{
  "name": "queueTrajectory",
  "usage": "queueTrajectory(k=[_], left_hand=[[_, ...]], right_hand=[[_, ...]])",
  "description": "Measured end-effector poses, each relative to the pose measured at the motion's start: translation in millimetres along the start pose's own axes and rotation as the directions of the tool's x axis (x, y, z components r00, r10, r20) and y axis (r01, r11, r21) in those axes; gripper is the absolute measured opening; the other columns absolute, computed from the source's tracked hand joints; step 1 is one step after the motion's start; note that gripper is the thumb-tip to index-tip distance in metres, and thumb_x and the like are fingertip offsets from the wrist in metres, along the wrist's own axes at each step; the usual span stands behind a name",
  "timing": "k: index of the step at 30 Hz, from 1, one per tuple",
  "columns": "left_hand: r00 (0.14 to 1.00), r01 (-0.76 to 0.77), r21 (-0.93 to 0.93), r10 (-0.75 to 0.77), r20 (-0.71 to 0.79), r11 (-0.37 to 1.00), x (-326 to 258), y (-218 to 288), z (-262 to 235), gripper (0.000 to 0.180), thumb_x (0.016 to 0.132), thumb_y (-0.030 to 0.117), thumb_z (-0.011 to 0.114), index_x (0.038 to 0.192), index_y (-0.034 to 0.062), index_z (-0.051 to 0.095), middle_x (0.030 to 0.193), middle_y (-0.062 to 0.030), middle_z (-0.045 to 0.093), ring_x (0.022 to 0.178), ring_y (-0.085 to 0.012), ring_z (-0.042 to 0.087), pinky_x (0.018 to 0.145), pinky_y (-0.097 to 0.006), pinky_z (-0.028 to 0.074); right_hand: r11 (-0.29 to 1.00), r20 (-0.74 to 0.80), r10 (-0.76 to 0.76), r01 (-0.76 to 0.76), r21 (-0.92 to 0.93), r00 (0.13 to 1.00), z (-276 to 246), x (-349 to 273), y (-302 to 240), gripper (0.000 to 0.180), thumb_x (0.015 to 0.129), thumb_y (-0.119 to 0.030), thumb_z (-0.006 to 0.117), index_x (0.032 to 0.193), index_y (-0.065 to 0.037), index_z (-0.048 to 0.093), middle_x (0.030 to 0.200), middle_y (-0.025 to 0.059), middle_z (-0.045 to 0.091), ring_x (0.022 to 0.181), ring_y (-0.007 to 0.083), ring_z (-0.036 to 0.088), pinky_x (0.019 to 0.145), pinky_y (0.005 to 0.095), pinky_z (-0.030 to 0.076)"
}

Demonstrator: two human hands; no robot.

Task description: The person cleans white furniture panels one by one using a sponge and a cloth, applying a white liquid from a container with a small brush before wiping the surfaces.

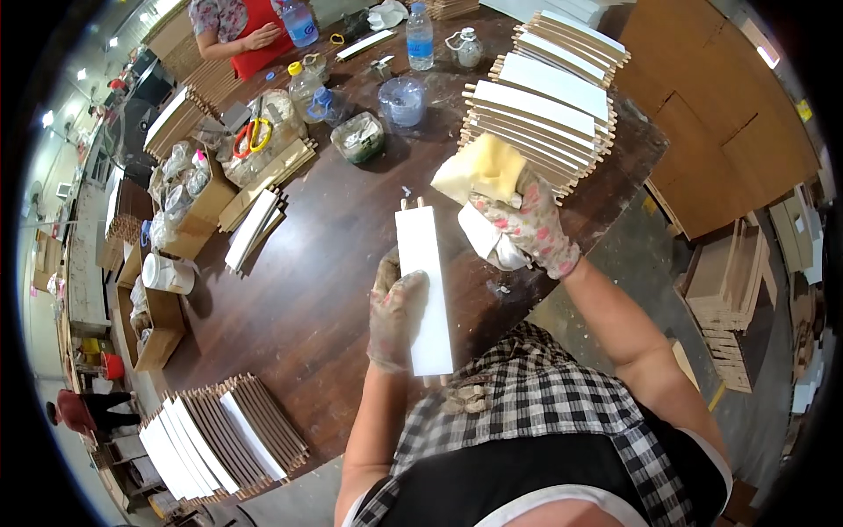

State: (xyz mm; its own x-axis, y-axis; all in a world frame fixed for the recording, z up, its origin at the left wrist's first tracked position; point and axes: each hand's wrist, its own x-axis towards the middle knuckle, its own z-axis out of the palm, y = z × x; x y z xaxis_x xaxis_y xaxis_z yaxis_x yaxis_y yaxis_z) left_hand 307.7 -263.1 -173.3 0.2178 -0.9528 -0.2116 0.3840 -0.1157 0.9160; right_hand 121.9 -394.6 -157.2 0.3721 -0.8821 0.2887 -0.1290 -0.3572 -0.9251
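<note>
My left hand [391, 321], in a stained glove, is closed round the edge of a narrow white board [423, 285] with wooden dowels sticking out of both ends. The board lies lengthwise in front of me, its near end close to my apron. My right hand [534, 227], in a floral glove, grips a pale yellow cloth [481, 171] above the table, to the right of the board. A bunched white cloth [493, 241] shows just under that hand; whether it is held too, I cannot tell. Small white scraps [407, 191] lie beyond the board's far end.
On the dark table [307, 299] stand stacked dowelled boards at far right [544, 101] and near left [219, 439]. Farther back are a tub of water [402, 101], a dish [358, 138], bottles [420, 39] and scissors [253, 136]. A person in a red apron [261, 44] stands across.
</note>
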Motion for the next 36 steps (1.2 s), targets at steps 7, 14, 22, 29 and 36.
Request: queueTrajectory(k=[7, 14, 22, 29, 36], left_hand=[[0.998, -0.039, 0.03, 0.037, 0.055, 0.999, 29.3, -28.0, -36.9, 0.034, 0.089, 0.016, 0.045, 0.114, -0.0061, 0.051, 0.107, -0.01, 0.056, 0.091, -0.0164, 0.058, 0.078, -0.026, 0.049], [0.988, 0.127, -0.565, -0.152, 0.003, 0.815, 49.4, -2.5, -25.8, 0.035, 0.092, 0.023, 0.048, 0.12, 0.0028, 0.043, 0.1, -0.0168, 0.055, 0.082, -0.0289, 0.058, 0.072, -0.042, 0.054], [0.899, 0.354, -0.621, -0.071, 0.433, 0.699, 28.7, 3.2, -15.2, 0.048, 0.093, 0.029, 0.049, 0.134, 0.006, 0.038, 0.125, -0.0196, 0.048, 0.097, -0.0309, 0.06, 0.065, -0.037, 0.059], [0.793, -0.283, 0.442, -0.052, 0.607, 0.851, -15.8, 39.2, 40.7, 0.038, 0.086, 0.029, 0.061, 0.116, 0.0072, 0.055, 0.112, -0.0101, 0.06, 0.093, -0.0231, 0.06, 0.08, -0.033, 0.05], [0.713, -0.638, 0.498, 0.207, 0.67, 0.588, -15.0, -47.8, 9.2, 0.035, 0.085, 0.02, 0.059, 0.119, 0.0106, 0.054, 0.099, -0.0095, 0.064, 0.091, -0.0254, 0.06, 0.083, -0.035, 0.049]], right_hand=[[0.918, 0.181, -0.396, 0.387, 0.086, 0.9, 32.5, -37.5, 5.2, 0.058, 0.07, -0.02, 0.078, 0.119, -0.003, 0.052, 0.104, 0.012, 0.063, 0.089, 0.0188, 0.065, 0.076, 0.0285, 0.057], [0.844, 0.38, -0.313, 0.072, 0.531, 0.871, 15.0, -79.5, 17.2, 0.059, 0.077, -0.024, 0.07, 0.128, -0.004, 0.048, 0.109, 0.0161, 0.061, 0.09, 0.0219, 0.064, 0.075, 0.0315, 0.057], [0.614, -0.028, 0.332, -0.193, 0.765, 0.943, -45.0, -69.2, 6.6, 0.05, 0.08, 0.0, 0.066, 0.125, 0.002, 0.044, 0.114, 0.0132, 0.058, 0.1, 0.0211, 0.06, 0.082, 0.0311, 0.053], [0.779, 0.018, 0.261, -0.222, 0.587, 0.965, -15.6, -51.5, -19.4, 0.068, 0.088, -0.025, 0.058, 0.136, 0.01, 0.026, 0.137, 0.0253, 0.038, 0.129, 0.029, 0.039, 0.109, 0.0397, 0.033], [0.511, -0.173, 0.236, 0.029, 0.859, 0.956, 8.7, -43.6, -18.3, 0.041, 0.083, -0.011, 0.067, 0.119, 0.002, 0.052, 0.111, 0.01, 0.061, 0.101, 0.0176, 0.06, 0.091, 0.03, 0.05]])
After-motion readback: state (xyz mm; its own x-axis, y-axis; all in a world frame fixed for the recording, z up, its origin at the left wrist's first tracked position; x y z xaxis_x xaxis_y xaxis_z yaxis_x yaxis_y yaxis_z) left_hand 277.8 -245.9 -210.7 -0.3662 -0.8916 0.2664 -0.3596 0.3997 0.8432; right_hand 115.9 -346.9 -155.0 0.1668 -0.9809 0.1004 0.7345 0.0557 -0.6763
